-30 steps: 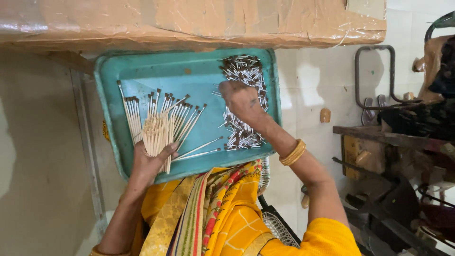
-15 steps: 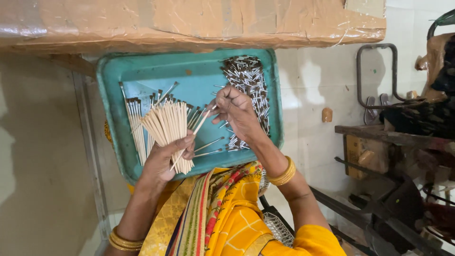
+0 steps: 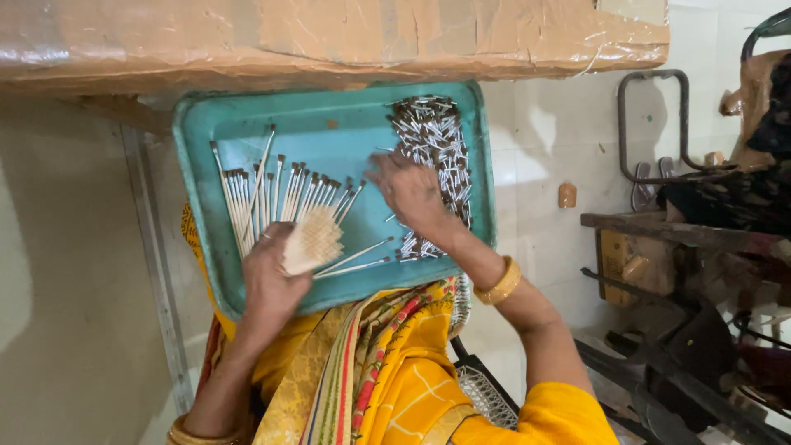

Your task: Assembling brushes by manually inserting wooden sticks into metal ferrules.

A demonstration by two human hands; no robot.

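Both hands over a teal tray (image 3: 206, 132) of thin sticks.
Left hand (image 3: 272, 276) has its grip closed around a bundle of sticks (image 3: 311, 241), ends facing up, at the tray's near edge. Right hand (image 3: 409, 191) lies fingers spread, holding nothing, on the heap of small metal-tipped pieces (image 3: 432, 132) at the tray's right side. Loose sticks (image 3: 280, 189) lie in a row between.

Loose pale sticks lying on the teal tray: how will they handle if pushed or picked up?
The loose sticks look thin, round and straight, so probably light and apt to roll or scatter across the flat tray. The left hand holds a whole bundle endwise, which suggests they are stiff, though perhaps snappable singly.
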